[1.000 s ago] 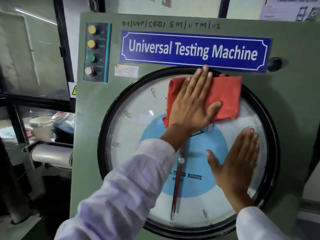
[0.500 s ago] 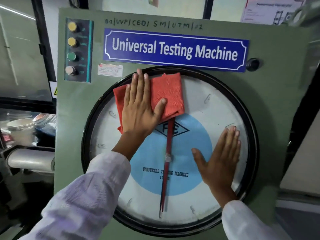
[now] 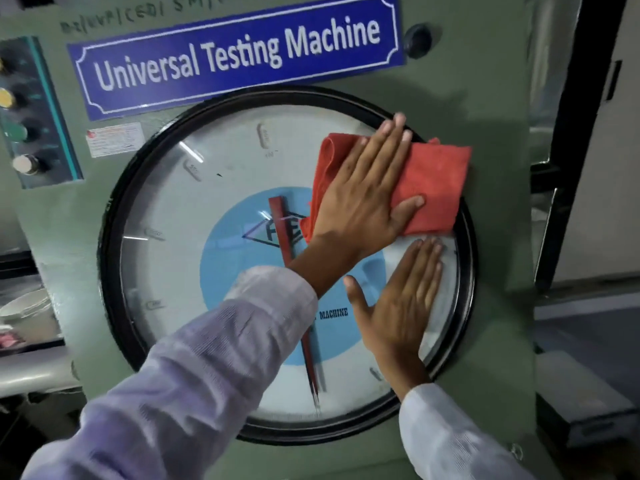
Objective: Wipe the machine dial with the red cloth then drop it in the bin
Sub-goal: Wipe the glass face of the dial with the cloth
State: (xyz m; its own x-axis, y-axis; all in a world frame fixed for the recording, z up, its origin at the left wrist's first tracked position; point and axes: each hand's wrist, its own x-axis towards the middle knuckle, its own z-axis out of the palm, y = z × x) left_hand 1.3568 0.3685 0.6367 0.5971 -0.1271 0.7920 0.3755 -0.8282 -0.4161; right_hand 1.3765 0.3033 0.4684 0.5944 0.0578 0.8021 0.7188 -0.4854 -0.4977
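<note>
The machine dial [image 3: 214,271] is a large round glass face with a black rim, a blue centre and a red pointer, set in a green panel. My left hand [image 3: 363,195] lies flat on the red cloth [image 3: 436,181] and presses it against the dial's upper right, where the cloth overlaps the rim. My right hand [image 3: 401,299] rests flat and bare on the glass just below, fingers spread. No bin is in view.
A blue "Universal Testing Machine" sign [image 3: 235,53] sits above the dial, with a black knob [image 3: 417,41] to its right. A button panel [image 3: 34,112] is at the left edge. A white bucket [image 3: 24,310] stands lower left. A dark door frame [image 3: 575,133] runs along the right.
My left hand has swept the red cloth from the dial's upper left across to its upper right edge. The right hand stays on the lower right glass. The view is closer and tilted.
</note>
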